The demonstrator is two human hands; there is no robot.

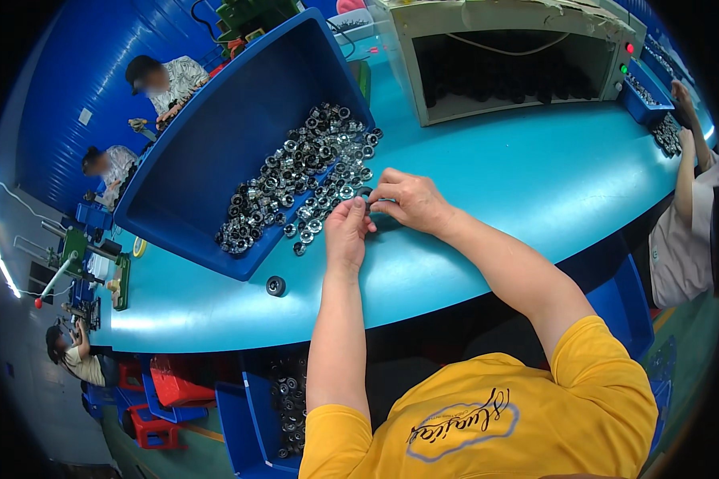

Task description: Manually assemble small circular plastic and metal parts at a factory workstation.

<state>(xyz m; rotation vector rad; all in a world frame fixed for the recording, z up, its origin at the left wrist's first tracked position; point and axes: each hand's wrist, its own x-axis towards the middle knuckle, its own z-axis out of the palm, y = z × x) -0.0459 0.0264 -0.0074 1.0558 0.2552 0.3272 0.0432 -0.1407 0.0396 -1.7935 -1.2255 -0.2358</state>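
Note:
My left hand (348, 231) and my right hand (411, 199) meet over the table, just in front of a heap of small wheel hubs (307, 172). Between their fingertips they pinch a small black tyre (365, 192); whether a hub sits inside it is hidden by the fingers. The hubs are clear and black with shiny rims. They spill from a tilted blue bin (192, 172) onto the turquoise tabletop. A single wheel (276, 286) with a black tyre and pale hub lies on the table, left of my left hand.
A metal cabinet (423, 72) with dark pieces inside stands at the back. Another person's arms (685, 172) work beside a small blue bin (643, 100) at the far right. Below the table edge, a blue crate (252, 415) holds dark wheels. Co-workers sit at the left.

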